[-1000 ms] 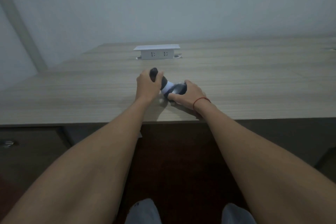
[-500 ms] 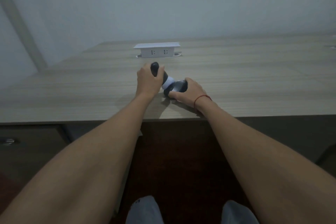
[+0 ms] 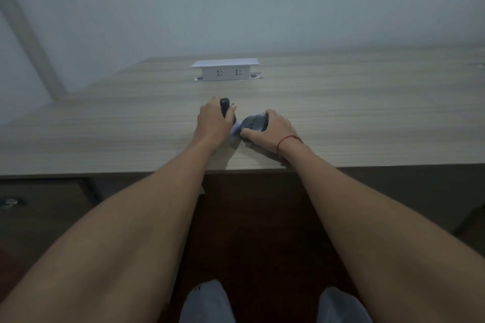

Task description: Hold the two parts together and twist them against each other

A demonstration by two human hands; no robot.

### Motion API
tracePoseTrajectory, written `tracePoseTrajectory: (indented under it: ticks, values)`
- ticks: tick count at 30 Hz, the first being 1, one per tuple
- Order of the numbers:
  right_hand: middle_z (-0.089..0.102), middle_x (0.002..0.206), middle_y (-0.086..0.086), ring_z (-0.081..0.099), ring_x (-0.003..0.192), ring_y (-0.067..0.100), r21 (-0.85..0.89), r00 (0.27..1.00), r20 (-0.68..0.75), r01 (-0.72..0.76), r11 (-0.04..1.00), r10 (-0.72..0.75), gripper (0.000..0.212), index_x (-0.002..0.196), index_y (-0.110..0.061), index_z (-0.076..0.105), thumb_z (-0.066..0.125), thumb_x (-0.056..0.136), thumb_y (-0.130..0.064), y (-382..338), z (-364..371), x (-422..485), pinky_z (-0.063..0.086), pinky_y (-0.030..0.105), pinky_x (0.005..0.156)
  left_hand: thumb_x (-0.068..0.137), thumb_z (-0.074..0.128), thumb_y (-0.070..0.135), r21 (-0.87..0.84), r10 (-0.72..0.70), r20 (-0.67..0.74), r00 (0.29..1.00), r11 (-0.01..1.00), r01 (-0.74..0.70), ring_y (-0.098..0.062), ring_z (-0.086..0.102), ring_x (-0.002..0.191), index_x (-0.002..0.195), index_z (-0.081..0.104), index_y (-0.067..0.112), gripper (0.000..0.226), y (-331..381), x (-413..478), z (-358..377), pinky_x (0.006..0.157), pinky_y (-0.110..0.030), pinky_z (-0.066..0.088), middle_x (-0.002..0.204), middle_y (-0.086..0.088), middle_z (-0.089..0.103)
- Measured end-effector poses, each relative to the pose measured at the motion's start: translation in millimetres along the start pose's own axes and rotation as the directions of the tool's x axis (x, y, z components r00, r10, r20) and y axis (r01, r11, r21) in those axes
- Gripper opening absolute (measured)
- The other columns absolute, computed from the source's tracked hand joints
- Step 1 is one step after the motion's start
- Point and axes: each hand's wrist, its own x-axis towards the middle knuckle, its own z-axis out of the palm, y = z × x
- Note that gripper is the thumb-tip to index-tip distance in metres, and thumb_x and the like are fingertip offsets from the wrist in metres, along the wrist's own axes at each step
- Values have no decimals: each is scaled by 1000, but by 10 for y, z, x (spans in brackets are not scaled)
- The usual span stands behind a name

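From the head view, the left hand (image 3: 211, 123) has its fingers wrapped around a dark handle (image 3: 225, 106), whose rounded top pokes up above the knuckles. The right hand (image 3: 273, 128) has its fingers (image 3: 271, 113) curled over the far side of a dark rounded piece (image 3: 254, 123), with the thumb pressed along its near edge, so both hands are grasping. Between the two sets of fingers a short white section (image 3: 236, 128) joins the handle and the rounded piece; how they connect is too dim to make out. The whole object lies low on the bench (image 3: 367, 118), close to its near edge. A red string bracelet (image 3: 286, 140) circles the right wrist, just behind the grasping fingers. Well beyond the fingers, toward the wall, a white socket box (image 3: 225, 70) stands raised from the bench, its two outlets facing the person. Below the forearms, two knees in light trousers (image 3: 207, 301) show at the bottom edge.
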Motion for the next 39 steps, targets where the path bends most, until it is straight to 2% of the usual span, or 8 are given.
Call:
tracePoseTrajectory:
  ticks: [5,10,14,19,25,31,36,39]
  values:
    - [56,118,4,52,106,25,-34,1000,-5,-15,999,14,92,123,-21,49,58,54,-82,-3,14,3,49,45,93,96,55,28,-142,28,-92,995,989,-41,-14,52,81,101,59,2,27,167,-2,-39,66,-15,42,92,-5,56]
    - [50,127,8,45,115,26,-14,999,-31,-11,1000,10,85,129,-17,47,66,63,-67,34,-9,-3,45,43,95,95,56,29,16,46,60,997,999,-47,-20,55,87,106,58,3,29,56,34,-22,77,-30,48,100,-12,59]
    - [55,127,7,52,112,26,46,1000,8,-2,999,1,82,132,-16,46,65,66,-61,3,-41,-48,48,46,94,96,54,29,-145,7,-76,997,989,-18,-16,53,83,101,59,3,27,139,-5,-40,73,-24,43,95,-8,59]
    - [53,129,7,51,113,26,34,1000,22,20,999,-20,77,131,-17,47,62,70,-62,21,-54,-47,47,45,95,96,54,28,-57,2,61,998,998,2,-15,53,87,105,58,5,25,72,-101,35,73,-23,40,99,-7,56]
    - [47,128,5,44,119,25,-42,1000,26,12,999,-11,87,131,-20,47,61,64,-74,13,-26,-38,45,45,99,97,53,28,-154,-21,-110,994,988,3,-13,50,85,102,60,3,27,124,4,-113,64,-11,35,93,-4,55]
    - [60,119,5,57,106,23,85,1000,-9,-3,996,4,67,123,-16,52,76,69,-45,23,-50,-58,52,44,92,95,55,29,-15,101,44,994,995,-101,-18,57,83,101,59,5,25,30,-60,-1,76,-28,50,93,-9,60]
    - [59,120,3,57,107,22,136,1000,-9,1,991,0,68,126,-17,50,79,69,-40,11,-76,-74,51,43,94,96,55,29,-128,74,-128,989,988,-91,-14,54,82,99,60,5,25,93,-30,-44,70,-18,46,91,-7,58]
    - [59,122,3,57,108,22,126,1000,-7,11,992,-10,68,127,-18,50,79,70,-39,11,-87,-73,50,43,95,94,57,29,-112,103,-54,993,988,-108,-12,52,81,100,60,5,24,173,-25,5,67,-14,40,92,-4,57]
